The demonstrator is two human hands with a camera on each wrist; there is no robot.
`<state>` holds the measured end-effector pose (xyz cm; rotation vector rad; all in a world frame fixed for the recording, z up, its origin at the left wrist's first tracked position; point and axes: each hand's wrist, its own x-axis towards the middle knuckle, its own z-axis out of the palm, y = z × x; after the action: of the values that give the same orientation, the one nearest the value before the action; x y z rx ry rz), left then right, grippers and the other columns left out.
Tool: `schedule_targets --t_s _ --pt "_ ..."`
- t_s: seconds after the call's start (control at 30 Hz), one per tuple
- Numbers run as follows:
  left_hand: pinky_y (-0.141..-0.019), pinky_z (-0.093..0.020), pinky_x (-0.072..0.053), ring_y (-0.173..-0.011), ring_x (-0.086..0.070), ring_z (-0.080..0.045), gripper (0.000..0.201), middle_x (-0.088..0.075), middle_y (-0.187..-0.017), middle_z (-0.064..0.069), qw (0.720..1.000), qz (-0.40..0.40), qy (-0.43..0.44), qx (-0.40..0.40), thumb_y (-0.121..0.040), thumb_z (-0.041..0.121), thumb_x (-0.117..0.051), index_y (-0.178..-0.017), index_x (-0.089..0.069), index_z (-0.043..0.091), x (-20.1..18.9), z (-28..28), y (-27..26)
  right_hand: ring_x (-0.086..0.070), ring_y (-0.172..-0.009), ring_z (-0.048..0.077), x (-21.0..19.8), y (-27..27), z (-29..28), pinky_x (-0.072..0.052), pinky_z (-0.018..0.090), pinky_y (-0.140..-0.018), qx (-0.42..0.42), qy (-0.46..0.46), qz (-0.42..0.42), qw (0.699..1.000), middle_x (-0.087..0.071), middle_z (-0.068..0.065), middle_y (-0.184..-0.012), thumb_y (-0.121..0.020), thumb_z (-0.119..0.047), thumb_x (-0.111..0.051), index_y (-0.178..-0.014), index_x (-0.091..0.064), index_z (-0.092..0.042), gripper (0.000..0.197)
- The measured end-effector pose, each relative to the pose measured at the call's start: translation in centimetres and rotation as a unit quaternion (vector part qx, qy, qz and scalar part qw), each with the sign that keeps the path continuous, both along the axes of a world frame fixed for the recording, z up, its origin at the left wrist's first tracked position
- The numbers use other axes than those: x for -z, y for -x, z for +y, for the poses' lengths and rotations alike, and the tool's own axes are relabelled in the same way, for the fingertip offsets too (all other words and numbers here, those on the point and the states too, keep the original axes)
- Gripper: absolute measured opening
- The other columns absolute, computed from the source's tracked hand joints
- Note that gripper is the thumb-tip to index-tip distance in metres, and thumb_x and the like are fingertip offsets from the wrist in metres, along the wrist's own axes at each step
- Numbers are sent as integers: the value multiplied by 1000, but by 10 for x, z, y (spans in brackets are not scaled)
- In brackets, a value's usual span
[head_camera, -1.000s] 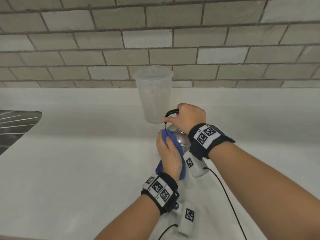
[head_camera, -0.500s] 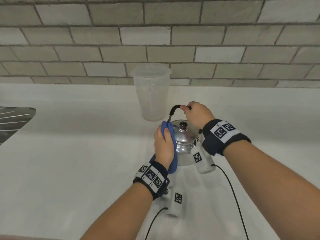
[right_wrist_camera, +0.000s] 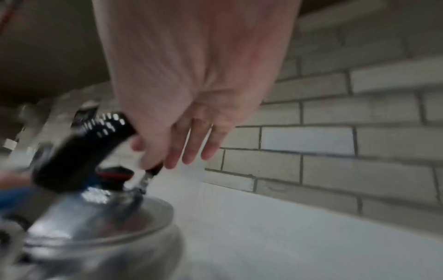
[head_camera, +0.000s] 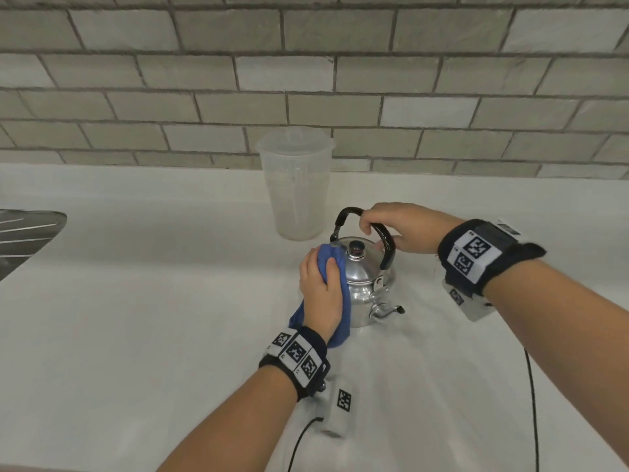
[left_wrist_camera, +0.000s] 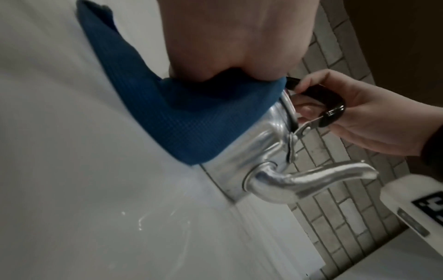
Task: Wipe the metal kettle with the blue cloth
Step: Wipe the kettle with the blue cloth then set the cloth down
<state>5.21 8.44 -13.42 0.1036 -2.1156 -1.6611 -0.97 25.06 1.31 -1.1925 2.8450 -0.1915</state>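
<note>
Left hand (head_camera: pixel 321 287) clutches the blue cloth (head_camera: pixel 341 330) against the metal kettle (head_camera: pixel 360 277); right hand (head_camera: pixel 408 229) pinches its black handle (head_camera: pixel 386 241); plastic jug (head_camera: pixel 296 185) just behind.

Soft, even light fills the head view: the white counter (head_camera: pixel 136 318) is bright with faint shadows, and the brick lines of the wall (head_camera: pixel 306 80) bow toward the frame edges. Both wrist views are dimmer and grainy. The kettle (left_wrist_camera: pixel 251 151) gleams sharply in the left wrist view; at lower left of the right wrist view it smears with motion blur, glare dots on its handle (right_wrist_camera: pixel 79 147)
</note>
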Motion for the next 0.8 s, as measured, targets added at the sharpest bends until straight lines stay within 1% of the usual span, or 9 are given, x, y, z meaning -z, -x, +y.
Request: schedule_targets --t_s 0.1,0.27,0.37,0.4,0.47,0.57,0.63,0.67,0.8 --pt "-102 -32 -43 -110 -55 -20 47 -54 -120 -9 1000 -4 0 -8 -103 38 -33 -127 -54 3 -2 4 -2 -46 -73 20 -5 -6 -4 -35 32 -73 -3 -97 99 990 -47 -5 -86 -81 -15 -54 -91 -38 -27 23" --pt "-88 -28 -41 -94 -48 -13 32 -50 -105 0 996 20 45 -77 -99 20 -39 -115 -57 -1 -7 15 -3 -50 -78 24 7 -20 -15 -40 40 -81 74 -76 112 988 -45 -2 -86 -78 -22 -53 -97 -37 -27 25" --pt "-102 -27 -36 -113 -48 -17 57 -48 -128 -3 997 -19 39 -66 -96 39 -37 -132 -50 -4 -8 16 0 -44 -117 36 14 -23 -26 -34 56 -100 103 -64 150 981 -44 12 -110 -74 -19 -56 -107 -49 -18 34" --pt "-109 -33 -36 -121 -49 -22 68 -48 -137 -9 998 -38 19 -44 -95 50 -35 -136 -47 -3 -3 12 3 -28 -136 39 14 -22 -29 -22 63 -109 105 -56 152 981 -38 16 -126 -72 -14 -56 -106 -50 -17 35" --pt "-113 -46 -38 -130 -50 -31 78 -49 -143 -20 997 -69 -37 -5 -91 60 -36 -139 -46 0 -1 2 3 -3 -147 38 16 -20 -32 -1 63 -115 108 -34 118 987 -29 17 -143 -73 -8 -53 -105 -50 -15 33" --pt "-110 -38 -45 -126 -59 -25 49 -62 -136 -14 991 -95 -99 15 -102 43 -47 -137 -57 11 -2 -13 -6 -19 -144 34 17 -16 -37 2 59 -117 121 -10 90 989 -37 13 -135 -76 -10 -51 -108 -49 -14 32" --pt "-90 -18 -52 -107 -66 -18 25 -72 -111 -6 985 -110 -136 6 -105 32 -49 -113 -68 19 -4 -26 -16 -22 -144 29 17 -15 -41 4 59 -116 137 -14 92 986 -41 12 -132 -73 -10 -50 -109 -50 -12 35" --pt "-83 -16 -53 -100 -67 -17 22 -73 -102 -3 978 -118 -173 4 -105 33 -49 -104 -68 23 -4 -34 -18 -22 -144 27 16 -14 -44 6 59 -116 147 -22 92 985 -44 11 -131 -72 -11 -50 -110 -50 -10 37" --pt "-97 -43 -53 -111 -69 -28 40 -77 -107 -6 930 -112 -350 -6 -102 45 -49 -116 -69 13 -1 -72 -19 -49 -115 31 11 -13 -54 0 58 -117 203 -76 118 969 -56 9 -112 -76 -25 -49 -108 -55 -6 37"
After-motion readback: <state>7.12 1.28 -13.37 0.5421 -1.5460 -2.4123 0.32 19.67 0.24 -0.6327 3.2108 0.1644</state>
